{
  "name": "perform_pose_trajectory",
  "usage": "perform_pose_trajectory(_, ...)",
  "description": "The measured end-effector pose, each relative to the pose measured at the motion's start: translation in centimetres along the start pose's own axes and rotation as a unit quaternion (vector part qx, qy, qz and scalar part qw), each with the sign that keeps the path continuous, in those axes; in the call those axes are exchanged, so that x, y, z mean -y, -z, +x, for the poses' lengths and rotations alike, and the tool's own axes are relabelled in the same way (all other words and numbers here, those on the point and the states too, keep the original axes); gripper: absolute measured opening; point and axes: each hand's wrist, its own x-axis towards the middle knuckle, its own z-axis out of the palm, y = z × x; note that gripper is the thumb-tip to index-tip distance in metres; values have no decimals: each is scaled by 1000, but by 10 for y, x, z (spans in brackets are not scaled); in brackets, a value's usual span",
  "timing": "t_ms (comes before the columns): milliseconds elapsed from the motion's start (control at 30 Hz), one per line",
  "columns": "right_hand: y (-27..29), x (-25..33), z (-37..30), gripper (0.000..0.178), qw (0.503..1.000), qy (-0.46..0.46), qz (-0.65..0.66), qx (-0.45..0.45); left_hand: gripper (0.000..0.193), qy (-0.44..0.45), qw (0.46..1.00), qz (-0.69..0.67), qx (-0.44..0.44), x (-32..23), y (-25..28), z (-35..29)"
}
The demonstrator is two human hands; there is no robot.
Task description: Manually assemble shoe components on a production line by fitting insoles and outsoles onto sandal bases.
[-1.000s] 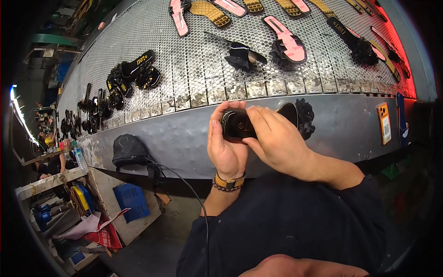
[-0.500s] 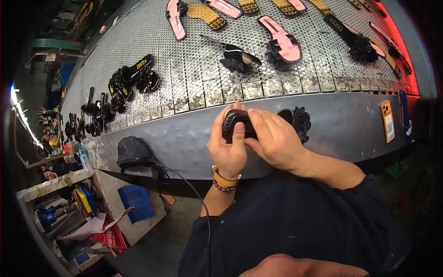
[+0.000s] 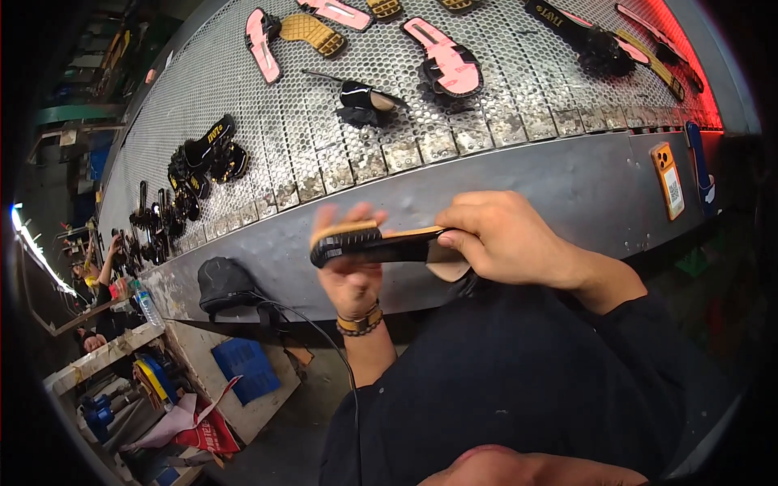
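Over the near edge of the grey metal ledge I hold a black sandal [image 3: 403,248] sideways, its ridged heel end to the left and a tan sole edge on top. My right hand [image 3: 502,239] is closed on its middle, thumb in front and fingers over the upper edge. A beige inner part and dark trim show under that grip. Behind the heel is my left hand [image 3: 354,279], blurred, its fingers stretched upward and apart; whether the palm touches the heel cannot be made out.
A perforated metal conveyor [image 3: 284,138] carries pink-lined sandals [image 3: 447,63] and a cluster of black sandals [image 3: 203,158]. On the ledge lie a black pouch [image 3: 227,285] with a cable, an orange phone [image 3: 667,180] and a blue item [image 3: 700,166]. A cluttered shelf [image 3: 105,352] stands left; other people are beyond.
The sandal has turned from end-on to lengthwise and come nearer my body. My left hand has loosened from the heel and shifted left. The view has shifted, with the conveyor's sandals now further left.
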Motion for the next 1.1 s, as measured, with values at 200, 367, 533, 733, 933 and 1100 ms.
perform_pose_trajectory(200, 1, -26, -2, 23, 974, -137, 161, 84, 25, 211, 944, 238, -86, 33, 20, -35)
perform_pose_trajectory(367, 83, -101, -51, 34, 920, -170, -11, -353, 49, 48, 955, 215, -200, 14, 26, 26)
perform_pose_trajectory(533, 258, -231, -201, 50, 520, -531, -522, -419, 76, 100, 911, 62, -396, 10, 22, 65)
perform_pose_trajectory(733, 317, -295, -342, 61, 534, -699, -218, -422, 55, 145, 956, 232, -107, 47, 4, 21)
perform_pose_trajectory(933, 194, -145, -180, 36, 729, -306, -334, -513, 72, 195, 955, 219, 48, 84, -93, -5)
perform_pose_trajectory(1100, 60, -50, -109, 49, 894, -149, -195, -374, 102, 119, 988, 98, -7, 93, -139, -1)
